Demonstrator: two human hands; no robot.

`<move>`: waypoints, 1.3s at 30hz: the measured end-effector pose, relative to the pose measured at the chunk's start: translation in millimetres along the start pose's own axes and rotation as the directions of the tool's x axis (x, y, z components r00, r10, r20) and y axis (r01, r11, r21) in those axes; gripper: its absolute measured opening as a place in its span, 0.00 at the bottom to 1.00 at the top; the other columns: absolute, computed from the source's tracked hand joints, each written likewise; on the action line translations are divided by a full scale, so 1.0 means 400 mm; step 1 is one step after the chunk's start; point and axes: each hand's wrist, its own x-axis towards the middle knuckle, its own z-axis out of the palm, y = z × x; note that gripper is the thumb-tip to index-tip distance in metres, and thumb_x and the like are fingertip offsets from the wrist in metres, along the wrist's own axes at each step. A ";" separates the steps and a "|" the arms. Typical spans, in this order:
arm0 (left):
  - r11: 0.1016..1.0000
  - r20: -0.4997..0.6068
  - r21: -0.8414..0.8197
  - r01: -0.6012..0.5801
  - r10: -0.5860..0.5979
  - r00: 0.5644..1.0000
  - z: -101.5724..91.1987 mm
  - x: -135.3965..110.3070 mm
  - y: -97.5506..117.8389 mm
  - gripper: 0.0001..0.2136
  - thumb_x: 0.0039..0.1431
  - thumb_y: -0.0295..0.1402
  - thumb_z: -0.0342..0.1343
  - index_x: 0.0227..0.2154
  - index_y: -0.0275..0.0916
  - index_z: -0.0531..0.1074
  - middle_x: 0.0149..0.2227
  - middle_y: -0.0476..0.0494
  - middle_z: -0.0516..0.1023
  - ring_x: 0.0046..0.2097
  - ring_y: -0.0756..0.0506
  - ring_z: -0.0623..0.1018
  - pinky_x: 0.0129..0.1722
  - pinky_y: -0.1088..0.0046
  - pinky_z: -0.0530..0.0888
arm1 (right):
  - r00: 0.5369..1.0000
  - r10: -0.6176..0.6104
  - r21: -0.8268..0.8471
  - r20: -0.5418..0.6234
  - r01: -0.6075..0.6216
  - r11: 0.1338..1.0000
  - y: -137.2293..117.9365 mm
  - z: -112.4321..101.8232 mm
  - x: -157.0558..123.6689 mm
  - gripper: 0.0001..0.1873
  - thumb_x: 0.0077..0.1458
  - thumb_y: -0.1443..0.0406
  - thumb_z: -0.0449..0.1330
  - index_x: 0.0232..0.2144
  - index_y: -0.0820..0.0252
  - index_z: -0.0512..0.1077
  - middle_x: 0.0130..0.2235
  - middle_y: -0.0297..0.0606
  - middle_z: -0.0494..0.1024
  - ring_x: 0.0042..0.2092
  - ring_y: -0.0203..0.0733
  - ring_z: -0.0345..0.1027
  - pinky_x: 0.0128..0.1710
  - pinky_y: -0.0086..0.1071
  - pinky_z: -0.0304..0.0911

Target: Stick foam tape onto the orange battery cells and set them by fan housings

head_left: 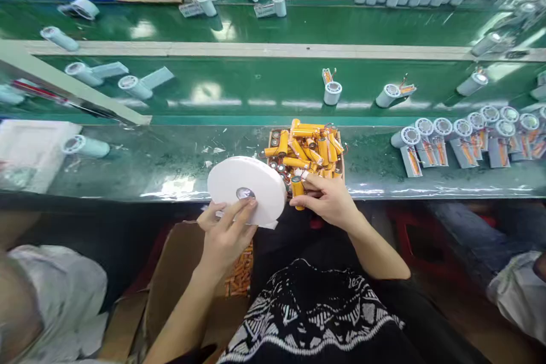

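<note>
My left hand point(228, 224) grips a large white roll of tape point(226, 179), its fingers over the flat face near the core and the thumb at the lower edge. A loose white end hangs at the roll's underside. Between the thumb and fingers of my right hand point(328, 199) is an orange battery point(297, 186), held upright just right of the roll. Something small and white shows at my right fingertips. Behind this hand, a cardboard tray point(342, 166) heaped with orange wired batteries sits at the bench edge.
White cylindrical housings point(463, 128) stand grouped on the bench at right. Others lie along the green conveyor point(256, 82). At far left is a white foam tray point(34, 142). Below, an open cardboard box point(170, 278) holds more orange batteries. People sit on both sides.
</note>
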 end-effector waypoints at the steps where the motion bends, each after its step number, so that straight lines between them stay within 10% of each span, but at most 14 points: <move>1: 0.999 0.014 -0.004 -0.034 0.034 0.999 -0.003 0.008 -0.002 0.22 0.63 0.29 0.67 0.59 0.45 0.75 0.47 0.42 0.86 0.51 0.38 0.71 0.57 0.57 0.66 | 1.000 0.008 -0.045 -0.004 -0.008 0.999 -0.003 -0.007 0.000 0.24 0.65 0.45 0.65 0.31 0.59 0.73 0.23 0.24 0.63 0.24 0.30 0.52 0.27 0.25 0.53; 9: 0.980 0.046 0.008 -0.201 0.200 0.979 -0.032 0.054 -0.017 0.25 0.60 0.24 0.68 0.59 0.47 0.76 0.45 0.48 0.87 0.49 0.36 0.66 0.60 0.55 0.68 | 0.996 0.083 -0.209 0.038 -0.073 0.975 -0.018 -0.054 0.007 0.17 0.60 0.59 0.72 0.26 0.58 0.71 0.23 0.25 0.69 0.27 0.31 0.59 0.30 0.26 0.55; 13: 0.974 0.035 0.065 -0.218 0.216 0.976 -0.018 0.067 0.002 0.25 0.61 0.29 0.69 0.61 0.48 0.75 0.45 0.47 0.87 0.50 0.36 0.67 0.65 0.50 0.63 | 0.982 0.169 0.119 -0.084 -0.159 0.980 0.015 -0.025 0.024 0.22 0.58 0.54 0.73 0.24 0.59 0.70 0.23 0.26 0.69 0.29 0.33 0.64 0.30 0.27 0.60; 18: 0.991 -0.124 0.114 -0.073 0.087 0.988 0.031 0.078 0.076 0.31 0.59 0.40 0.72 0.64 0.47 0.71 0.41 0.41 0.85 0.51 0.35 0.68 0.62 0.46 0.57 | 0.779 0.396 0.695 -0.486 0.070 0.716 0.036 0.092 0.027 0.29 0.48 0.44 0.76 0.41 0.58 0.79 0.38 0.38 0.85 0.37 0.43 0.80 0.41 0.36 0.79; 23: 0.999 -0.216 0.052 0.011 0.000 0.976 0.053 0.090 0.154 0.33 0.56 0.43 0.74 0.63 0.49 0.71 0.41 0.38 0.79 0.50 0.34 0.69 0.54 0.50 0.64 | 0.650 0.446 0.738 -0.615 0.275 0.617 0.006 0.164 0.003 0.34 0.43 0.50 0.81 0.49 0.55 0.78 0.41 0.40 0.87 0.41 0.45 0.83 0.51 0.43 0.80; 28: 0.997 -0.176 -0.071 -0.030 0.017 0.984 0.026 0.108 0.182 0.32 0.55 0.35 0.75 0.63 0.54 0.73 0.44 0.39 0.78 0.51 0.36 0.68 0.50 0.57 0.67 | 0.710 0.259 0.621 -0.655 0.310 0.720 -0.007 0.009 0.058 0.28 0.47 0.55 0.79 0.49 0.55 0.78 0.42 0.38 0.86 0.42 0.43 0.82 0.46 0.39 0.81; 32: 0.993 -0.099 -0.038 0.111 -0.114 0.989 0.023 0.054 0.024 0.20 0.58 0.35 0.72 0.53 0.54 0.80 0.48 0.41 0.79 0.52 0.37 0.69 0.53 0.56 0.67 | 0.436 0.066 0.321 -0.898 0.543 0.776 0.051 -0.188 0.094 0.27 0.53 0.55 0.75 0.54 0.45 0.75 0.49 0.31 0.82 0.51 0.37 0.80 0.49 0.30 0.77; 36: 0.902 0.189 0.057 0.429 -0.432 0.882 0.040 -0.060 -0.250 0.18 0.59 0.41 0.69 0.52 0.51 0.82 0.52 0.40 0.79 0.56 0.33 0.71 0.59 0.49 0.68 | 0.492 0.274 0.468 -0.826 0.329 0.820 0.184 -0.253 -0.008 0.34 0.39 0.61 0.82 0.48 0.49 0.75 0.41 0.32 0.83 0.42 0.39 0.81 0.41 0.30 0.79; 39: 0.867 0.318 -0.043 0.497 -0.460 0.829 0.053 -0.074 -0.405 0.22 0.58 0.50 0.67 0.54 0.51 0.81 0.57 0.41 0.78 0.60 0.33 0.72 0.64 0.48 0.68 | 0.421 0.367 0.465 -0.830 0.157 0.872 0.285 -0.247 -0.108 0.36 0.36 0.61 0.83 0.48 0.54 0.75 0.38 0.36 0.84 0.38 0.44 0.83 0.40 0.38 0.80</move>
